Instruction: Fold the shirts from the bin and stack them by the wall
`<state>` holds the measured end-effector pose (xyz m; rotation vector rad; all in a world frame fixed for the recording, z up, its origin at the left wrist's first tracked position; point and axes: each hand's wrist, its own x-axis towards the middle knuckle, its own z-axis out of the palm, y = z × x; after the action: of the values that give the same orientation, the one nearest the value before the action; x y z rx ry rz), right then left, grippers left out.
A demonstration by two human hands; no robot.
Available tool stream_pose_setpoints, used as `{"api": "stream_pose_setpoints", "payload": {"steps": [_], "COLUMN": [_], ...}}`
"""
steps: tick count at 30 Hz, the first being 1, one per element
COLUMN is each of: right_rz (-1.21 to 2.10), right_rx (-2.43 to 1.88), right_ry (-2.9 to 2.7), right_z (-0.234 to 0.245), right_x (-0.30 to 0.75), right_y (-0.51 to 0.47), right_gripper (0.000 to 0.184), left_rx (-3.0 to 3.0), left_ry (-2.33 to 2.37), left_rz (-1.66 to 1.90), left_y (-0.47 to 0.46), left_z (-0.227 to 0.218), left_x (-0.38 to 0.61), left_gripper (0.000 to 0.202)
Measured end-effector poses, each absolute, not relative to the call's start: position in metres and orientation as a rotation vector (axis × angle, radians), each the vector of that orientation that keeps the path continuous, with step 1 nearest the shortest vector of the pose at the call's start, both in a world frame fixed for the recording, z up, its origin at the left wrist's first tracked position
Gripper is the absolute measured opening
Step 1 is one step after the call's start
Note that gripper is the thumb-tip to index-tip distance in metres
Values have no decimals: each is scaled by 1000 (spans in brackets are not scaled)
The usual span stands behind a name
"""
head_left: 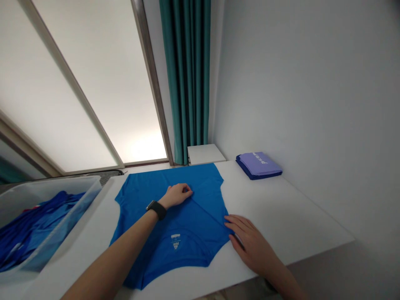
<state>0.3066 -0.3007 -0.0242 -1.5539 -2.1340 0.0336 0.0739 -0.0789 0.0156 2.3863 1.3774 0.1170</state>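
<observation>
Centrally, a blue T-shirt (190, 221) lies spread on the white table (281, 208); the left hand (176, 196) pinches its fabric between curled fingers, while the right hand's (248, 241) fingers touch its side edge, their grip unclear.

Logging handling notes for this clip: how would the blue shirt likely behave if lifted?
The blue shirt looks floppy, given its soft creases, so it would probably droop. Spread in a thin layer, it is likely light. Its smooth-looking fabric may slide easily on the white table.
</observation>
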Motion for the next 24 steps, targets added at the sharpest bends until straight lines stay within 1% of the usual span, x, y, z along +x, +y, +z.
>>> {"api": "stream_pose_setpoints", "payload": {"steps": [7, 15, 18, 24], "right_rz": [42, 44, 47, 38], "right_rx": [-1575, -1595, -1605, -1605], "right_ry": [-2156, -2144, -2133, -2115], "right_z": [-25, -25, -24, -23], "right_x": [307, 306, 306, 305], "right_y": [-300, -301, -301, -300], "right_gripper": [32, 31, 30, 27], "left_rx": [2302, 2320, 2373, 2563], "left_ry": [1299, 1272, 1301, 1341], "left_rz": [149, 224, 230, 234], "left_y": [-88, -85, -84, -94], "left_z": [16, 18, 14, 12], "left_x": [88, 79, 77, 75], "left_gripper": [21, 21, 21, 14]}}
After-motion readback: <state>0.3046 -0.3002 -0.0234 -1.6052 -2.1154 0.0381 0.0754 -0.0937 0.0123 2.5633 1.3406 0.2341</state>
